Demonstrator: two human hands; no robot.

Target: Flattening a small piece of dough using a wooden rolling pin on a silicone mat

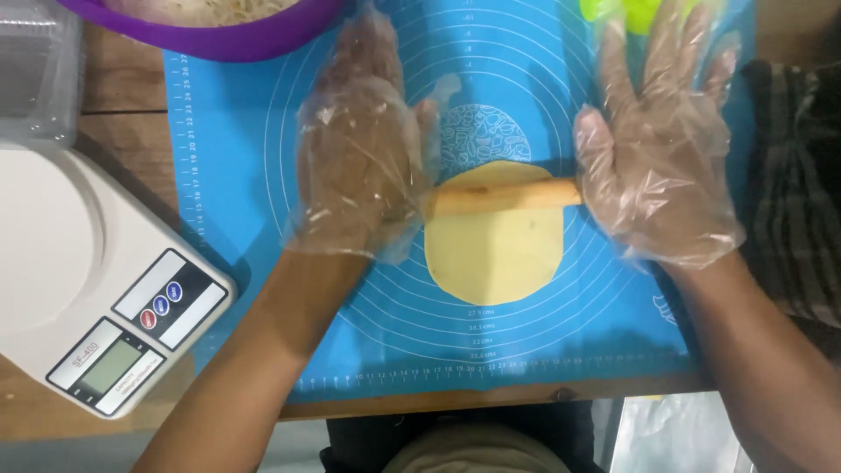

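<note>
A flat round of pale yellow dough (pixel 495 250) lies on a blue silicone baking mat (pixel 228 158) with printed rings. Across its upper part lies a thin wooden rolling pin (pixel 504 196). My left hand (pixel 359 149), in a clear plastic glove, presses flat on the pin's left end, fingers stretched out. In the same kind of glove, my right hand (pixel 657 149) rests its palm on the pin's right end, fingers spread.
A white digital kitchen scale (pixel 79 271) sits at the left on the wooden table. A purple bowl (pixel 219 35) of pale shredded food stands at the top. A clear plastic container (pixel 35 70) is top left, a green object (pixel 635 10) top right.
</note>
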